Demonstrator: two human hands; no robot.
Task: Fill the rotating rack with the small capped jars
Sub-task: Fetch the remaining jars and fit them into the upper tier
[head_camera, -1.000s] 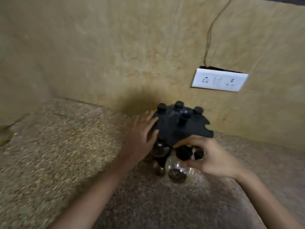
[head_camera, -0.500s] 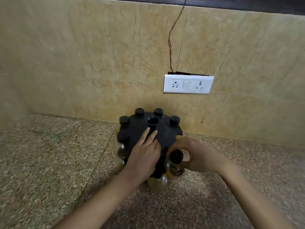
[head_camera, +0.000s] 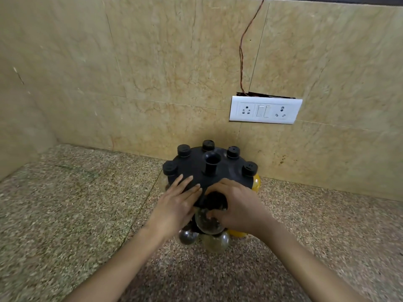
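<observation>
A black round rotating rack stands on the speckled stone counter against the wall, with a hollow post at its centre. Several black-capped jars hang in slots around its far rim. My left hand lies flat on the rack's near edge, fingers together. My right hand grips a clear round jar with a black cap at the rack's near rim. More glass jars show under the rack, and a yellow-filled one at the right.
A beige marble wall rises right behind the rack. A white socket and switch plate is fixed on it above the rack, with a thin wire running up from it. The counter meets a side wall at the far left.
The right hand has pushed the capped jar closer into the rack's near rim. The left hand slid from the rack's left side to its near top edge. The view has steadied.
</observation>
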